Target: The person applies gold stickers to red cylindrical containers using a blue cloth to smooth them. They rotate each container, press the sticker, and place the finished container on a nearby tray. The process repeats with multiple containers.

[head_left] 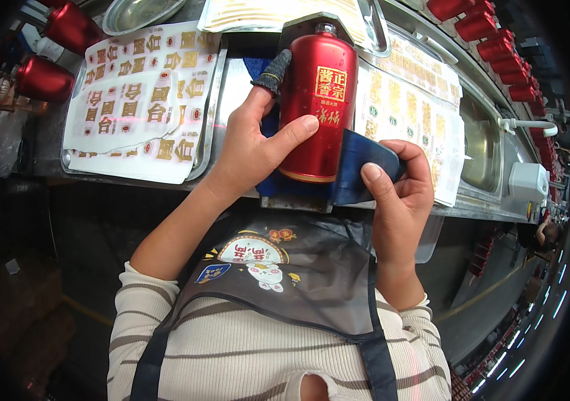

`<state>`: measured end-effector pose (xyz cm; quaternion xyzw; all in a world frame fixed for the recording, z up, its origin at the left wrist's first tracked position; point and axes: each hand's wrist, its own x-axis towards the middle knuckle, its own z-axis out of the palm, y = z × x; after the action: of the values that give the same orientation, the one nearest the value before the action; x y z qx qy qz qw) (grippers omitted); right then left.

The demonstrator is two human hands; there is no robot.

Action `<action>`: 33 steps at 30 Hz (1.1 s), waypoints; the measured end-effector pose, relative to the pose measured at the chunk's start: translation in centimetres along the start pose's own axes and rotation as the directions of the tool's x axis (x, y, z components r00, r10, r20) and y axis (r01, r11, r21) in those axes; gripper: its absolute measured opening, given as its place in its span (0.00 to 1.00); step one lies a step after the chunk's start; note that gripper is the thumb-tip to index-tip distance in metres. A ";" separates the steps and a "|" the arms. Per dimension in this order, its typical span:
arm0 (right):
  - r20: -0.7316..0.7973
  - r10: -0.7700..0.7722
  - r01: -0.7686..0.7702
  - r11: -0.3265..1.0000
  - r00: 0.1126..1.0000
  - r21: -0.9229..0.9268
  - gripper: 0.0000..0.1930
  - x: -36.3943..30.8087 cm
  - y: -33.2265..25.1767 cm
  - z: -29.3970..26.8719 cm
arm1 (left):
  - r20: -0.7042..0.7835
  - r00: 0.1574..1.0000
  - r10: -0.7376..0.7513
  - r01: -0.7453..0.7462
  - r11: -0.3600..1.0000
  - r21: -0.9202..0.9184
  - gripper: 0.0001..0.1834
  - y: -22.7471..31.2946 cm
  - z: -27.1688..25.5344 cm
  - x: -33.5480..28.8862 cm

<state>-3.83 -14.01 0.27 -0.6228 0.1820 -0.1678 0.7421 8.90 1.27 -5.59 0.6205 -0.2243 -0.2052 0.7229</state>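
Observation:
A glossy red bottle [319, 107] with gold print lies on its back, neck away from me, on a blue-lined rest at the bench's near edge. My left hand [258, 137] grips its left side, thumb across the front; a dark knitted cover wraps one finger. At the bottle's lower right, my right hand [402, 187] pinches a dark blue flexible sheet [358, 167] between thumb and fingers. The sheet's left edge meets the bottle near its base. The underside of the bottle is hidden.
Left of the bottle, a metal tray [208, 144] holds sheets of gold decals [131, 100]. More decal sheets [408, 120] lie at the right, beside a steel sink [484, 150] with a white tap [532, 125]. Red bottles [44, 78] stand far left, several others [499, 50] far right.

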 end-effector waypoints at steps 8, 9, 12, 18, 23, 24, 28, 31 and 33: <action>0.018 0.033 -0.029 0.980 0.999 -0.195 0.16 0.5 1.1 1.3 | -0.010 1.000 -0.001 0.000 1.000 -0.007 0.39 0.1 0.1 0.0; 0.019 0.037 -0.033 0.981 0.999 -0.189 0.16 0.7 1.2 1.3 | -0.011 1.000 -0.002 0.002 1.000 -0.005 0.39 0.1 0.1 0.0; 0.020 0.031 -0.027 0.981 0.999 -0.194 0.16 0.9 1.4 1.4 | -0.009 1.000 -0.004 0.004 1.000 -0.004 0.39 0.0 0.1 0.0; 0.014 0.028 -0.025 0.979 1.000 -0.204 0.16 1.0 1.5 1.4 | -0.006 1.000 -0.010 0.010 1.000 0.000 0.41 -0.2 0.0 0.0; 0.023 0.013 -0.008 0.975 1.000 -0.222 0.15 0.9 1.6 1.4 | 0.000 1.000 0.010 -0.010 1.000 0.004 0.41 -0.4 -0.1 0.0; 0.018 0.022 -0.017 0.975 1.000 -0.224 0.15 0.9 1.5 1.4 | 0.000 1.000 0.010 -0.010 1.000 0.009 0.41 -0.4 -0.1 0.0; 0.005 0.034 -0.032 0.972 0.999 -0.232 0.15 0.9 1.5 1.4 | 0.000 1.000 0.011 -0.011 1.000 0.006 0.40 -0.3 0.0 0.1; 0.006 0.036 -0.034 0.975 0.999 -0.220 0.15 0.9 1.5 1.4 | -0.002 1.000 0.015 -0.015 1.000 -0.005 0.39 -0.4 0.0 0.1; 0.007 0.033 -0.030 0.976 0.999 -0.215 0.15 0.9 1.5 1.4 | -0.001 1.000 0.014 -0.014 1.000 -0.011 0.39 -0.4 0.0 0.0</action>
<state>-2.34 -12.97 -1.03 -0.6974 0.2050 -0.1321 0.6739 8.95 1.20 -6.03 0.6152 -0.2272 -0.2007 0.7277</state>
